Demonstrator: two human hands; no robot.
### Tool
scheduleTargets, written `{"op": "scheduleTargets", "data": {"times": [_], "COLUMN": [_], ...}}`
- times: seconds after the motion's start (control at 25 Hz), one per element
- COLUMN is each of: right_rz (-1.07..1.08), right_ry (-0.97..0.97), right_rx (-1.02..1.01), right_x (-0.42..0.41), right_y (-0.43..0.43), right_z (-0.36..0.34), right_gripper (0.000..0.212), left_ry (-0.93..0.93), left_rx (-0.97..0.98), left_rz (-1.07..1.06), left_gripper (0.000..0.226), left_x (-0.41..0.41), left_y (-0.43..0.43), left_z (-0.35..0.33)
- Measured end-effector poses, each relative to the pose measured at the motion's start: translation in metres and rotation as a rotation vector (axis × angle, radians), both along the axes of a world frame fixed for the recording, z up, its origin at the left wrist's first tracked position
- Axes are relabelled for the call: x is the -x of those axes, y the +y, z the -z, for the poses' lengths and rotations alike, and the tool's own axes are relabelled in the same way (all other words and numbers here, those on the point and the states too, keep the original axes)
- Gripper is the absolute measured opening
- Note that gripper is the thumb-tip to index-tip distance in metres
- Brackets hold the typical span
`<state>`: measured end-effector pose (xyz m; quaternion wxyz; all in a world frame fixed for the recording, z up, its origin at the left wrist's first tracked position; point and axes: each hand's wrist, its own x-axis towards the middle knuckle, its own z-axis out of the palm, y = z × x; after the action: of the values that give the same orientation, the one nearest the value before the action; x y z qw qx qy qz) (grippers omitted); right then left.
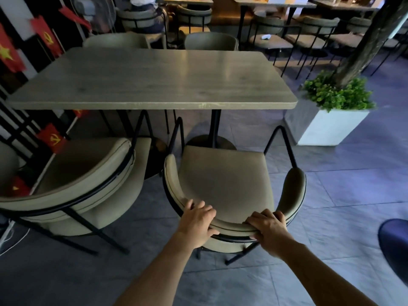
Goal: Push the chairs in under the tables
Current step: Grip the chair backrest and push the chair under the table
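Note:
A beige padded chair (225, 180) with a curved backrest and black metal frame stands in front of me, its seat front just short of the near edge of the grey wooden table (154, 80). My left hand (197, 221) grips the backrest's left part. My right hand (268, 229) grips the backrest to the right of it. A second beige chair (88, 173) stands to the left, turned at an angle, with its seat front near the table edge. Two more chairs (210, 40) sit at the table's far side.
A white planter (331, 127) with green leaves and a trunk stands right of the table. Red flags (50, 138) hang along the black-and-white wall at left. Further tables and chairs (309, 29) fill the back, where a person is seated. A dark round object (395, 244) lies at the right edge.

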<state>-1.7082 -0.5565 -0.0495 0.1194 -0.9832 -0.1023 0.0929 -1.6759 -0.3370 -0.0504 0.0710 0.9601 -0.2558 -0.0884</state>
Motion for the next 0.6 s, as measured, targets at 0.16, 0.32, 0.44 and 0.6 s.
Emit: {"op": "scheduleTargets", "data": {"times": [0.16, 0.32, 0.44, 0.6], "right_rz": [-0.058, -0.083, -0.094, -0.112], "right_ry": [0.020, 0.004, 0.007, 0.021], "right_rx": [0.055, 0.080, 0.075, 0.097], "right_x": [-0.024, -0.044, -0.061, -0.074], "right_y": [-0.005, -0.006, -0.008, -0.026], "right_z": [-0.001, 0.001, 0.000, 0.000], "right_gripper": [0.034, 0.033, 0.033, 0.031], "left_ry": [0.014, 0.028, 0.021, 0.009], "left_rx": [-0.012, -0.032, -0.034, -0.034], "left_rz": [-0.030, -0.027, -0.053, -0.062], "left_gripper": [0.036, 0.038, 0.038, 0.040], "left_x": [-0.011, -0.031, -0.046, -0.051], "left_y": [-0.002, -0.002, -0.005, -0.023], "left_z": [0.003, 0.001, 0.002, 0.003]}}
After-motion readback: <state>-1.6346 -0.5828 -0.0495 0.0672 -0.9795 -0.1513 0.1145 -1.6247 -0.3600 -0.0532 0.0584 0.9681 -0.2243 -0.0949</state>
